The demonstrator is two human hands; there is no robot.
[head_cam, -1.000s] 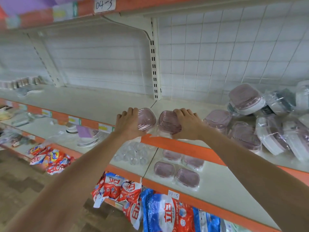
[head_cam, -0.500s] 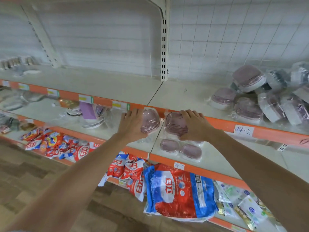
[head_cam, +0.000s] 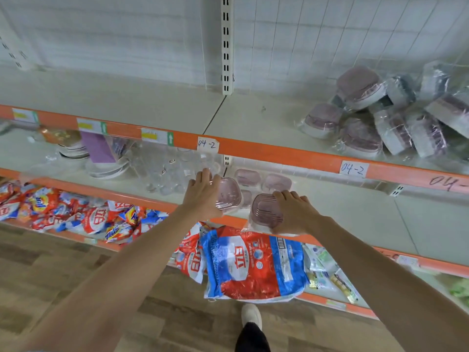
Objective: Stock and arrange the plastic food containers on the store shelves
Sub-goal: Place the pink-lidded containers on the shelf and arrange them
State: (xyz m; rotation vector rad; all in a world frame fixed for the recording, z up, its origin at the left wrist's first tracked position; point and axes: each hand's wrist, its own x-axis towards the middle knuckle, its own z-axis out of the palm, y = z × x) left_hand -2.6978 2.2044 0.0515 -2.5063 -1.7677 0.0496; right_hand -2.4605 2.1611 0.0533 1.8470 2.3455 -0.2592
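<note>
L hand (head_cam: pixel 203 196): grip clasped round a pink-lidded container (head_cam: pixel 228 195), fingers over its far edge, held above the front of the middle shelf (head_cam: pixel 355 214).
R hand (head_cam: pixel 295 212): grip wrapped round a second container (head_cam: pixel 266 212), ribbed lid facing cam, held at the shelf's orange front lip.
Two held containers: side by side, small gap btw them, both tilted toward cam.
Placed containers (head_cam: pixel 262 180): wrapped pink-lidded ones already on the middle shelf, just behind the hands; exact count unclear, partly hidden.
Container pile (head_cam: pixel 375 118): many wrapped ones heaped loose on the top shelf (head_cam: pixel 152 102), R side, some on their sides.
Shelf tags (head_cam: pixel 208 144): handwritten "04-2" on the top shelf's orange edge.
Middle shelf L: clear glasses (head_cam: pixel 167 171), stacked plates (head_cam: pixel 73 151), purple card (head_cam: pixel 97 149).
Bottom shelf: big red/blue detergent bag (head_cam: pixel 251 268) hangs over the front edge, smaller packs (head_cam: pixel 50 212) to the L.
Floor (head_cam: pixel 63 270): wood planks; one light shoe (head_cam: pixel 251 317) below.
</note>
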